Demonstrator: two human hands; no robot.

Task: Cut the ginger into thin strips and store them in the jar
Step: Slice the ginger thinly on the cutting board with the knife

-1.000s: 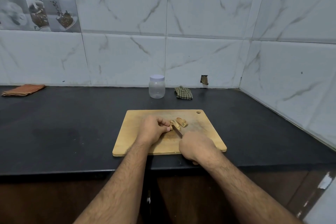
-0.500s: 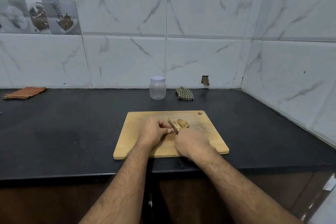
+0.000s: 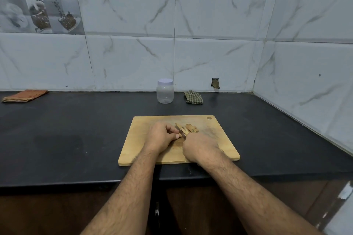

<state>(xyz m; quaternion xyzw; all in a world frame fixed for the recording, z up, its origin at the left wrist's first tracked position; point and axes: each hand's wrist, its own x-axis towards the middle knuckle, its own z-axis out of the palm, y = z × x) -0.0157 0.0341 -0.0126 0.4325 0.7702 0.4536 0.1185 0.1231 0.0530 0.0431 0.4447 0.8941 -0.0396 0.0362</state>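
Note:
A wooden cutting board (image 3: 145, 150) lies on the black counter in front of me. Pieces of ginger (image 3: 188, 128) lie at its middle back. My left hand (image 3: 162, 137) has its fingers curled and holds a ginger piece down at its left end. My right hand (image 3: 200, 148) grips a knife (image 3: 181, 133); only a short part of the blade shows, lying across the ginger between the two hands. The handle is hidden in the fist. A clear plastic jar (image 3: 165, 91) with a white lid stands closed at the back by the wall.
A green checked cloth (image 3: 193, 97) lies right of the jar. A folded orange cloth (image 3: 24, 96) sits far left on the counter (image 3: 66, 129). Tiled walls close the back and the right side. The counter's front edge runs just below the board.
My right hand has moved forward and left with the knife, so the blade now lies across the ginger beside my left fingers. The left hand has stayed in place.

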